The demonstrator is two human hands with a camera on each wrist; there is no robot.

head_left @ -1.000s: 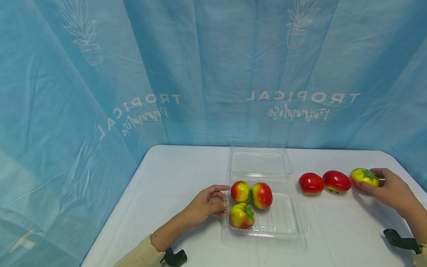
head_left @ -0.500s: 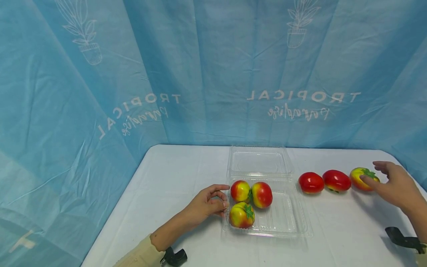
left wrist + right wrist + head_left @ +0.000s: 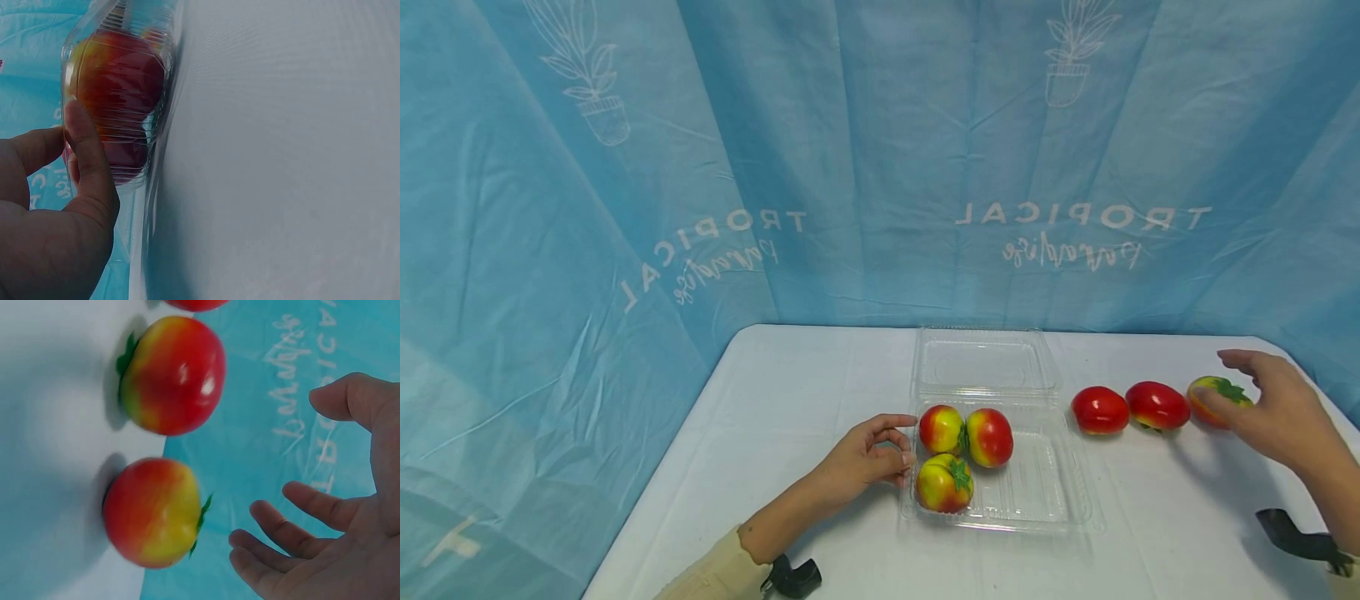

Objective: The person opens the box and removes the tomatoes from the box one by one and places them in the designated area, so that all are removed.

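My left hand (image 3: pixel 865 458) pinches the left rim of an open clear plastic clamshell container (image 3: pixel 1030 492), with thumb and fingers at its edge in the left wrist view. Three red-and-yellow tomatoes sit in its left part: one at the back (image 3: pixel 938 429), one beside it (image 3: pixel 990 437) and one in front (image 3: pixel 942 485). My right hand (image 3: pixel 1288 408) hovers, fingers spread and holding nothing, above the rightmost tomato (image 3: pixel 1210 386), partly hiding it. The right wrist view shows a gap between the fingers and that tomato (image 3: pixel 153 512).
Two red tomatoes, one nearer the container (image 3: pixel 1100 410) and one in the middle (image 3: pixel 1157 406), make a row with the rightmost one. The container's lid (image 3: pixel 985 362) lies folded back. A white-covered table (image 3: pixel 820 367) meets a blue printed curtain (image 3: pixel 880 167) behind.
My right hand has let go of the rightmost tomato, spread its fingers and risen, then shifted slightly left over it. The left hand, container and other tomatoes stay as they were.
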